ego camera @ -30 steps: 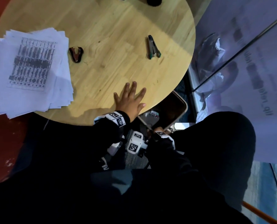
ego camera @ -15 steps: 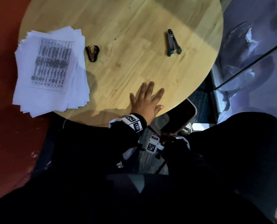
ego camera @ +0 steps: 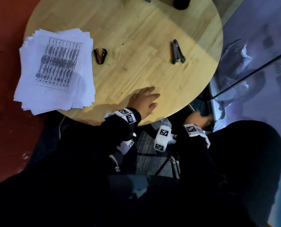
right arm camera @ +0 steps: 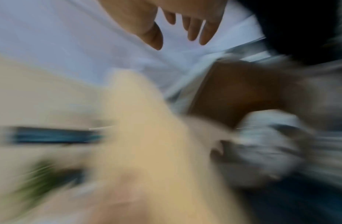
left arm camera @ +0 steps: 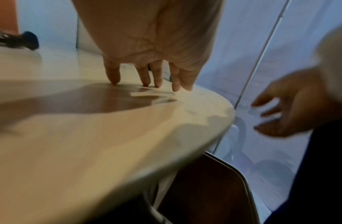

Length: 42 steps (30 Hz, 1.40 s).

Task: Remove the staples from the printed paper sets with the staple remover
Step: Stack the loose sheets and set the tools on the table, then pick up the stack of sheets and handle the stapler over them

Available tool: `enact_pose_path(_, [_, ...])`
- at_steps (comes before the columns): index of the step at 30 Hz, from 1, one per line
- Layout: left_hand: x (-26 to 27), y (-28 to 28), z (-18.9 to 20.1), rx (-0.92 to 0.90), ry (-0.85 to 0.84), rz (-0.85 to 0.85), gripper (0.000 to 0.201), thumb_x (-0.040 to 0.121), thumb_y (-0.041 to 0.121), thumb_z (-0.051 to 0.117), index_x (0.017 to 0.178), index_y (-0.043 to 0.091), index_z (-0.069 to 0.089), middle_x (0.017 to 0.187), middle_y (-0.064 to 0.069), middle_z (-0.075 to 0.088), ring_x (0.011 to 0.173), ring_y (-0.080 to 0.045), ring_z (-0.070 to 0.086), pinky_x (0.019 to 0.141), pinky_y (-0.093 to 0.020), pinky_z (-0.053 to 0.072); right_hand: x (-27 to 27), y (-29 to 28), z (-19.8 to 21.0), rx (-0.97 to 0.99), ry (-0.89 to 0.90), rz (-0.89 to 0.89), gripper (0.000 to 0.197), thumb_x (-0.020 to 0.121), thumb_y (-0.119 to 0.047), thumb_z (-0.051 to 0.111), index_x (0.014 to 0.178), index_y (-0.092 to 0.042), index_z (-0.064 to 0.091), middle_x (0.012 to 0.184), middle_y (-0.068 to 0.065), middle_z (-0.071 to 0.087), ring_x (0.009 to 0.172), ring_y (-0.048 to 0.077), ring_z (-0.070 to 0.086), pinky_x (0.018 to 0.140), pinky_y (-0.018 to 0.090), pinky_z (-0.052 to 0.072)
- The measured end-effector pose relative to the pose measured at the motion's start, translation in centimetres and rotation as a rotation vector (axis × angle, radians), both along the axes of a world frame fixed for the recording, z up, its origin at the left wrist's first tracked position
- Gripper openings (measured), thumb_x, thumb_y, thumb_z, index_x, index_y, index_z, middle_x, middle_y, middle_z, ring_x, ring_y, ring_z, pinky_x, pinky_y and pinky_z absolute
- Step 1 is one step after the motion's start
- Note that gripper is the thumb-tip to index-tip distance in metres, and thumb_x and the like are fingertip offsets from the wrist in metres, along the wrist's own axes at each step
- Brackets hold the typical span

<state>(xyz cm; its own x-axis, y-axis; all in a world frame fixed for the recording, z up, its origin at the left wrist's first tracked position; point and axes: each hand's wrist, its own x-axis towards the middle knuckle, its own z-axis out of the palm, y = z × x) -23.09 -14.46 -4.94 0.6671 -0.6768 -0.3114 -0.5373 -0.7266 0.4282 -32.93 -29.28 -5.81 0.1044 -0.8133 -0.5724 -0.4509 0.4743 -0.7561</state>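
Note:
A stack of printed paper sets (ego camera: 54,71) lies on the left of the round wooden table (ego camera: 136,38), overhanging its near edge. A dark claw staple remover (ego camera: 100,55) sits just right of the stack. A metal stapler with green ends (ego camera: 177,52) lies further right. My left hand (ego camera: 144,100) rests on the table near its front edge, its straight fingertips (left arm camera: 147,78) touching the wood and holding nothing. My right hand (ego camera: 200,118) hangs beside the table's right edge, its fingers (right arm camera: 193,30) spread and empty; the right wrist view is blurred.
A loose staple (ego camera: 179,87) lies on the wood right of my left hand. A dark chair seat (left arm camera: 204,189) sits under the table's edge. A glass panel with a metal frame (ego camera: 251,71) stands to the right. A dark object (ego camera: 182,4) stands at the far edge.
My right hand has come up from beneath the table to beside its right edge. My left hand stays on the wood. The head view has shifted.

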Motion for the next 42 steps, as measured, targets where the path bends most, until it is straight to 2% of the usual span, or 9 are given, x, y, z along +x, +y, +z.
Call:
enact_pose_path(3, [2.1, 1.9, 0.7, -0.154, 0.000, 0.137, 0.037, 0.096, 0.028, 0.050, 0.132, 0.017, 0.054, 0.146, -0.007, 0.042, 0.137, -0.027, 0.033, 0.110, -0.040, 0.029, 3.6, -0.2, 4.1, -0.329, -0.142, 0.087, 0.042, 0.091, 0.001, 0.047, 0.133, 0.003, 0.041, 0.130, 0.016, 0.049, 0.112, 0.023, 0.050, 0.069, -0.004, 0.036])
enact_pose_path(8, [6.7, 7.8, 3.5, -0.421, -0.106, 0.544, 0.036, 0.085, 0.027, 0.053, 0.110, 0.008, 0.069, 0.117, -0.017, 0.062, 0.109, -0.034, 0.057, 0.093, -0.042, 0.048, 10.6, 6.2, 7.4, -0.112, -0.206, 0.807, 0.022, 0.087, -0.013, 0.051, 0.109, -0.017, 0.051, 0.104, 0.014, 0.063, 0.102, 0.035, 0.060, 0.082, 0.039, 0.046])
enact_pose_path(13, [12.3, 18.2, 4.9, -0.136, -0.289, 1.021, 0.035, 0.093, 0.027, 0.052, 0.125, 0.015, 0.059, 0.130, -0.016, 0.055, 0.124, -0.033, 0.047, 0.101, -0.043, 0.040, 12.0, 13.3, 8.6, -0.114, 0.029, 1.472, 0.047, 0.095, -0.021, 0.050, 0.138, -0.010, 0.035, 0.107, 0.014, 0.057, 0.088, 0.025, 0.053, 0.069, 0.030, 0.039])
enact_pose_path(21, [16.8, 30.1, 2.6, 0.117, -0.005, 1.262, 0.079, 0.088, 0.056, 0.049, 0.148, 0.010, 0.024, 0.152, -0.019, 0.026, 0.138, -0.037, 0.029, 0.112, -0.043, 0.027, 16.0, 18.6, 8.2, 0.174, 0.025, 1.404, 0.060, 0.093, -0.024, 0.055, 0.141, -0.004, 0.024, 0.133, 0.017, 0.042, 0.120, 0.034, 0.046, 0.102, 0.049, 0.040])
enact_pose_path(26, [18.0, 31.5, 1.4, -0.052, 0.114, 1.203, 0.091, 0.084, 0.062, 0.053, 0.148, 0.003, 0.023, 0.151, -0.015, 0.030, 0.096, -0.008, 0.062, 0.037, -0.006, 0.040, 18.7, 22.5, 7.4, -0.284, 0.153, 1.790, 0.071, 0.093, -0.036, 0.053, 0.148, -0.012, 0.016, 0.153, 0.017, 0.018, 0.139, 0.033, 0.023, 0.109, 0.038, 0.027])
enact_pose_path(29, [18.6, 32.3, 0.2, -0.136, 0.123, 1.231, 0.140, 0.039, 0.098, 0.047, 0.137, -0.001, 0.041, 0.140, -0.022, 0.046, 0.121, -0.034, 0.053, 0.085, -0.033, 0.051, 18.5, 24.2, 5.7, -0.559, 0.295, 2.128, 0.067, 0.094, -0.042, 0.049, 0.149, -0.022, 0.018, 0.157, 0.016, -0.007, 0.144, 0.035, -0.004, 0.116, 0.045, 0.013])
enact_pose_path(31, [18.1, 32.5, 0.7, -0.113, 0.164, 1.275, 0.118, 0.061, 0.085, 0.053, 0.143, 0.003, 0.031, 0.148, -0.017, 0.036, 0.132, -0.032, 0.041, 0.098, -0.032, 0.044, 18.4, 24.6, 4.3, -0.540, 0.327, 2.146, 0.055, 0.093, -0.042, 0.048, 0.142, -0.021, 0.037, 0.155, 0.019, 0.001, 0.143, 0.034, -0.001, 0.115, 0.047, 0.014])
enact_pose_path(35, [18.7, 34.2, 0.0, -0.162, 0.216, 1.236, 0.064, 0.082, 0.055, 0.062, 0.122, 0.006, 0.056, 0.123, -0.016, 0.061, 0.096, -0.030, 0.061, 0.047, -0.022, 0.046, 18.2, 23.9, 3.7, -0.491, 0.237, 2.010, 0.043, 0.093, -0.034, 0.050, 0.133, -0.019, 0.047, 0.151, 0.011, 0.018, 0.141, 0.029, 0.010, 0.111, 0.051, 0.023])
enact_pose_path(42, [18.9, 34.9, 2.3, -0.339, 0.506, 1.160, 0.038, 0.086, 0.012, 0.065, 0.121, -0.001, 0.058, 0.115, -0.018, 0.061, 0.046, -0.002, 0.062, 0.053, -0.019, 0.052, 19.4, 23.4, 4.3, -0.643, 0.246, 2.015, 0.026, 0.097, -0.027, 0.040, 0.112, -0.015, 0.058, 0.134, 0.014, 0.044, 0.131, 0.027, 0.030, 0.104, 0.035, 0.024])
